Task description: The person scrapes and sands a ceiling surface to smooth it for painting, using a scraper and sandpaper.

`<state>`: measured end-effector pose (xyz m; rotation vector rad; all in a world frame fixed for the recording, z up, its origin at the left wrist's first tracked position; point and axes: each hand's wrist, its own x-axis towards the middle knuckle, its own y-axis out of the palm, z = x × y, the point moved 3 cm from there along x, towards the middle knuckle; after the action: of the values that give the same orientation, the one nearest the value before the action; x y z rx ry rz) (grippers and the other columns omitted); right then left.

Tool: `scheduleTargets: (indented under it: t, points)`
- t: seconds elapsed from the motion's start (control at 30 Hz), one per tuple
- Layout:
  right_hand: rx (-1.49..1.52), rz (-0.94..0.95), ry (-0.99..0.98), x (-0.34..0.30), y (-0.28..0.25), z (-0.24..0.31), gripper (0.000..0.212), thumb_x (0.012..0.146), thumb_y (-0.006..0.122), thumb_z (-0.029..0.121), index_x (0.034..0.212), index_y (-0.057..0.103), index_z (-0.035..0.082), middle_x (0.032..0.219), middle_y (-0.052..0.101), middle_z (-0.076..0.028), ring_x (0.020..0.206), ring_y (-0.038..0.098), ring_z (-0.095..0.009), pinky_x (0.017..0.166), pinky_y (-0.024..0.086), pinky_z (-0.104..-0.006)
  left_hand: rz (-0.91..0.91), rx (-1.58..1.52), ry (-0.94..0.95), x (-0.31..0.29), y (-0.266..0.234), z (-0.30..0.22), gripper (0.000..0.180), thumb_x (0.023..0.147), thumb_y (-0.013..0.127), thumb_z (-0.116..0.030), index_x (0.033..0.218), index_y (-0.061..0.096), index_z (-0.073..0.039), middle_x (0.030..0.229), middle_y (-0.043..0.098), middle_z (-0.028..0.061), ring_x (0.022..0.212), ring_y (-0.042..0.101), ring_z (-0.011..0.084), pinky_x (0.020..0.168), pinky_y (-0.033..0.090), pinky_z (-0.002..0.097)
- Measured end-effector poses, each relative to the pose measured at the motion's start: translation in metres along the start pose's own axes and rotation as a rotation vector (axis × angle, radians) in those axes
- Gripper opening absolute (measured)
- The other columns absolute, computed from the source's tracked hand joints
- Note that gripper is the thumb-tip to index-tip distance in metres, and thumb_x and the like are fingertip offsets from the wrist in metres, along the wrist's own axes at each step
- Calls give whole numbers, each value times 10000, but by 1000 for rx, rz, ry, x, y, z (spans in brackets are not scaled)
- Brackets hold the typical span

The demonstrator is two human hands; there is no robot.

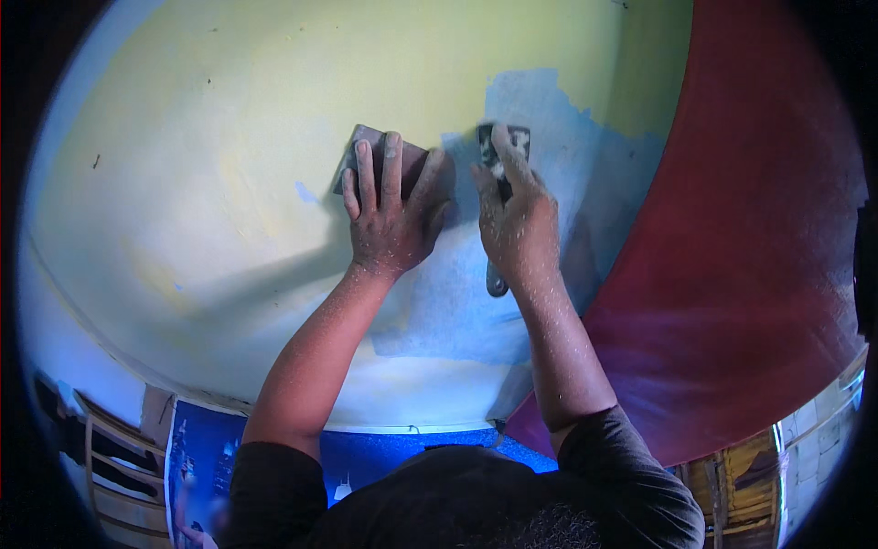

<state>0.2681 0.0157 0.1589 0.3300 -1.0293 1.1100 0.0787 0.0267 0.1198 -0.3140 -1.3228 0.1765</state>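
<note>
Dark short-sleeved shirt (430,499) of the wearer sits nearest my camera, below the blue patch (453,316) on the pale yellow surface (256,91). Left of the patch I log the left grip (391,220) with fingers spread over a flat dark block (411,165) set against the surface; thumb contact I cannot tell. Over the patch, the dust-flecked right grip (526,220) is closed round a dark, white-blotched scraper (519,142), index finger laid along its blade; a large red panel (732,183) lies to the patch's right.
</note>
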Motion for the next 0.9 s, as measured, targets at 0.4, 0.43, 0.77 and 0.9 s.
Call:
scheduleTargets:
  t: [0.4, 0.43, 0.77, 0.9]
  points:
    - [117, 6, -77, -5, 8, -11, 554, 1054, 744, 212, 1587, 607, 144, 1139, 751, -303, 1013, 757, -483, 879, 604, -548, -35, 51, -28, -9, -1, 1, 702, 1003, 732, -527, 1656, 551, -345, 1813, 287, 206, 1670, 217, 522, 1290, 178, 707]
    - [110, 11, -71, -10, 11, -16, 543, 1053, 747, 207, 1575, 617, 138, 1133, 754, -302, 1013, 758, -481, 876, 604, -542, -25, 52, -30, -9, -1, 1, 696, 1003, 738, -515, 1654, 552, -354, 1813, 287, 204, 1669, 219, 520, 1292, 183, 701]
    - [38, 14, 18, -9, 9, -4, 522, 1073, 723, 200, 1582, 614, 163, 1077, 754, -287, 990, 766, -480, 842, 599, -538, -36, 47, 0, -7, 4, 5, 698, 1023, 695, -558, 1669, 529, -352, 1816, 284, 201, 1662, 235, 515, 1283, 197, 697]
    - [9, -39, 28, -1, 7, 9, 511, 1077, 721, 216, 1577, 628, 163, 1087, 760, -292, 998, 771, -470, 858, 599, -526, -50, 44, 32, -7, 6, 5, 687, 1043, 652, -581, 1668, 535, -322, 1811, 294, 209, 1660, 247, 510, 1275, 213, 689]
